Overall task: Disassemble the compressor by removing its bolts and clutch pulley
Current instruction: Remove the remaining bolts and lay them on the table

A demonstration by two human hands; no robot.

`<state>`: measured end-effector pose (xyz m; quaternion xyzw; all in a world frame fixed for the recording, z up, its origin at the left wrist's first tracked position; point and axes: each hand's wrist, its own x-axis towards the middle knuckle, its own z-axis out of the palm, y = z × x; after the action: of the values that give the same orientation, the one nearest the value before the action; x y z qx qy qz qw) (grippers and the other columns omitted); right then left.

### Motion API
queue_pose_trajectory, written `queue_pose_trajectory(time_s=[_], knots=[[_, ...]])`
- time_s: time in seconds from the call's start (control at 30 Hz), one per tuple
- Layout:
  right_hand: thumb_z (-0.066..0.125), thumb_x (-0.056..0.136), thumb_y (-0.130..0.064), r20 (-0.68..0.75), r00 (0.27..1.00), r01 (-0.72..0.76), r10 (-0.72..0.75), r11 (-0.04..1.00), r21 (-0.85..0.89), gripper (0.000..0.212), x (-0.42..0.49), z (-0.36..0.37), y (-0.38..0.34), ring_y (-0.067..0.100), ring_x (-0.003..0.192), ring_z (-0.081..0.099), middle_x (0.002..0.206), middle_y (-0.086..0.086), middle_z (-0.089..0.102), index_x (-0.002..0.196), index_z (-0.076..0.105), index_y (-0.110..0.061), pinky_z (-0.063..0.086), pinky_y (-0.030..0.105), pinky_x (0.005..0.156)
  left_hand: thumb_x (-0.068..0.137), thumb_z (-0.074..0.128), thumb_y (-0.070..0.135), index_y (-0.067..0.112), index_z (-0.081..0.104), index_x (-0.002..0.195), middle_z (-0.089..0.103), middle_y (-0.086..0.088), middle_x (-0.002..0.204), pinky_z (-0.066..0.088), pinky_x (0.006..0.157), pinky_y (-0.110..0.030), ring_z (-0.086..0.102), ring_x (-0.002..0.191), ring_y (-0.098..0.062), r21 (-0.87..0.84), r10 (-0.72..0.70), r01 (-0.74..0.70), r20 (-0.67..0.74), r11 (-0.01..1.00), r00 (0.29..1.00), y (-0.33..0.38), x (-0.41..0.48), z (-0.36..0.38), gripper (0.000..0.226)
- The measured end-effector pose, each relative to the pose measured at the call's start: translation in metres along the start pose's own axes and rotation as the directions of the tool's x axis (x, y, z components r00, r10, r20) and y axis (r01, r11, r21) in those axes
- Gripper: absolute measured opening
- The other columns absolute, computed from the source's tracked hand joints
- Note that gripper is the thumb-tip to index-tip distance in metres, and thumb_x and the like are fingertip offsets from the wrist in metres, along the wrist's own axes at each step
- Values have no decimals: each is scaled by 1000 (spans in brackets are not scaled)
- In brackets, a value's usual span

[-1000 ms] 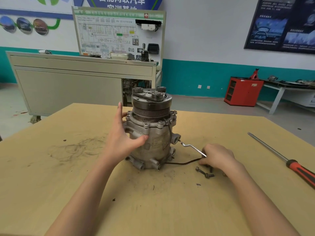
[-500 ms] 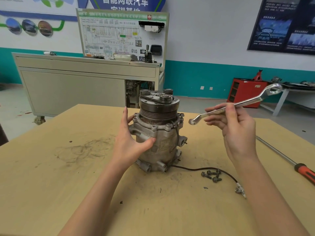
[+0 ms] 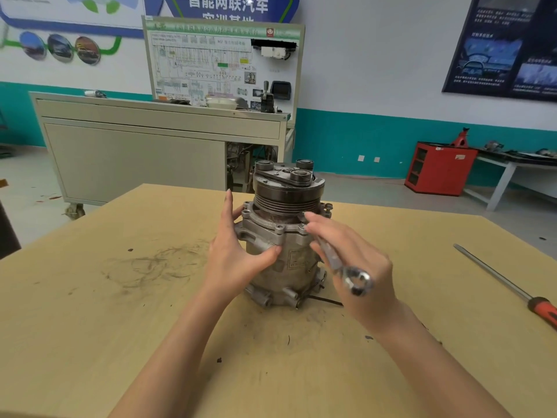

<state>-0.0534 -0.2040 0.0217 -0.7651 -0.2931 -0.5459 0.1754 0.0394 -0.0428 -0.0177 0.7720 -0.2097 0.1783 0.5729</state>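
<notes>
A grey metal compressor (image 3: 271, 260) stands upright in the middle of the wooden table (image 3: 120, 312), its grooved clutch pulley (image 3: 286, 197) on top. My left hand (image 3: 235, 257) grips the compressor's left side, thumb across the front below the flange. My right hand (image 3: 355, 267) holds a silver ring wrench (image 3: 346, 270). The wrench's far end reaches the flange at the compressor's right front; its near ring end sticks out over my palm. A bolt head (image 3: 279, 228) shows on the flange between my hands.
A long screwdriver (image 3: 509, 285) with a red handle lies at the table's right edge. A thin black wire (image 3: 325, 300) runs out from the compressor's base under my right hand. Behind the table stand a grey cabinet (image 3: 135, 152) and a red tool stand (image 3: 437, 168).
My right hand picked the wrench up from the table, raised it to the right of the compressor, then brought it down and in to the flange. My left hand kept its grip.
</notes>
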Motion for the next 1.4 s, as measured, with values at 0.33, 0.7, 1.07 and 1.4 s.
queue_pose_trajectory(time_s=[0.33, 0.7, 1.07, 1.4], knots=[[60, 86, -8, -69, 997, 17, -17, 1000, -1, 18, -5, 11, 4, 22, 90, 68, 95, 17, 69, 92, 68, 6, 54, 24, 81, 52, 72, 62, 41, -2, 150, 40, 21, 133, 34, 111, -46, 45, 125, -5, -17, -18, 19, 15, 1000, 1000, 1, 0, 1, 125], [25, 98, -6, 530, 439, -629, 725, -173, 758, 28, 28, 8, 70, 20, 60, 66, 70, 13, 69, 83, 48, -5, 53, 24, 55, 55, 74, 57, 47, -15, 144, 42, 12, 135, 33, 111, -51, 45, 126, -11, -14, -32, 32, -18, 999, 999, 10, -4, 3, 127], [39, 100, -24, 244, 573, -646, 782, 249, 721, 35, 15, -6, 61, 27, 75, 71, 81, 15, 73, 82, 63, -5, 56, 24, 60, 59, 71, 54, 58, -19, 131, 39, 9, 147, 31, 110, -53, 40, 133, -20, 84, 5, 5, -113, 996, 994, 18, -12, 13, 115], [38, 101, -27, 142, 519, -576, 843, 222, 787, 36, 27, -9, 64, 24, 68, 71, 75, 12, 73, 81, 59, -6, 55, 22, 56, 56, 66, 64, 56, -19, 134, 39, 10, 147, 32, 109, -53, 41, 132, -19, 86, -4, 13, -106, 996, 994, 16, -11, 13, 116]])
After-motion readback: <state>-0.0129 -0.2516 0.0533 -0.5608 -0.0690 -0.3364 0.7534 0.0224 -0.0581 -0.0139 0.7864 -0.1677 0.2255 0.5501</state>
